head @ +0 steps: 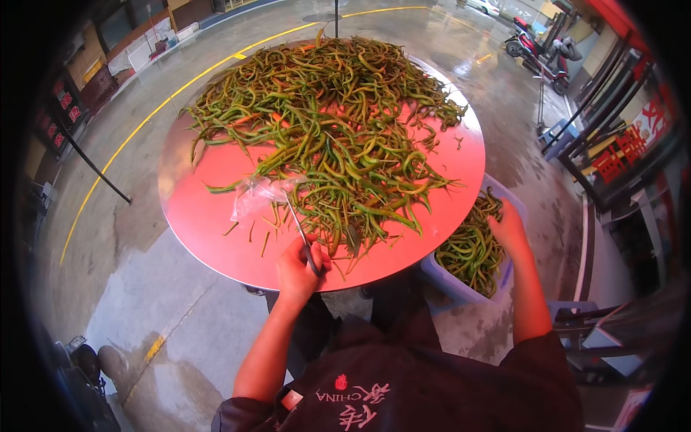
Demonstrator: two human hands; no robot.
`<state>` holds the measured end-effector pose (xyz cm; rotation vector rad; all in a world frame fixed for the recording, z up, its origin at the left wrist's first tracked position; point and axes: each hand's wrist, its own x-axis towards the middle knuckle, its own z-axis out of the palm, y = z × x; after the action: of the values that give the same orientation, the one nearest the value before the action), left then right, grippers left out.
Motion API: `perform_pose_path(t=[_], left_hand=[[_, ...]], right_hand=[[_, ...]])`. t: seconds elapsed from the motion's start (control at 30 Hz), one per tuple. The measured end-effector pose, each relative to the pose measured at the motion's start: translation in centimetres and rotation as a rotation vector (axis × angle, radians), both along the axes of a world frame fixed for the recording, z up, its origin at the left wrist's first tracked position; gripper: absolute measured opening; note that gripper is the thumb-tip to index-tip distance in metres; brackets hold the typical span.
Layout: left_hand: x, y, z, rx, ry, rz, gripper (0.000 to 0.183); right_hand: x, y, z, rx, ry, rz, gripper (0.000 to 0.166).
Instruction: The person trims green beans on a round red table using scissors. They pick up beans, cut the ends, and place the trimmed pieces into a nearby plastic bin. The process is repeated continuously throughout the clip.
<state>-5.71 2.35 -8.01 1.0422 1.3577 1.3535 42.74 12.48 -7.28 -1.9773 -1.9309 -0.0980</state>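
My left hand grips a pair of scissors by its dark handles at the near edge of a round metal table. The blades point away from me, towards a crumpled clear plastic bag. A large heap of long green chili peppers covers much of the tabletop, with a few reddish ones among them. Off the table to the right, my right hand is at a pale purple plastic bin that holds more green chilies. Its fingers are partly hidden, so whether it holds a pepper is unclear.
Loose cut stems lie near the bag. A blue plastic stool stands on the wet pavement at right, with a parked scooter farther off. Dark metal frames line the right side. A thin black pole rises behind the table.
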Motion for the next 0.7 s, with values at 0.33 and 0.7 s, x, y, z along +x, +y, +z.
perform_pose_path(t=[0.33,0.7], left_hand=[[0.1,-1.1,0.0,0.124,0.202,-0.003,0.023],[-0.1,-1.4,-1.2,0.274,0.509,0.124,0.018]], right_hand=[[-29.9,12.2,7.5,-0.386,0.346,0.611,0.037],[-36.7,13.5,6.8,-0.647,-0.090,0.279,0.044]])
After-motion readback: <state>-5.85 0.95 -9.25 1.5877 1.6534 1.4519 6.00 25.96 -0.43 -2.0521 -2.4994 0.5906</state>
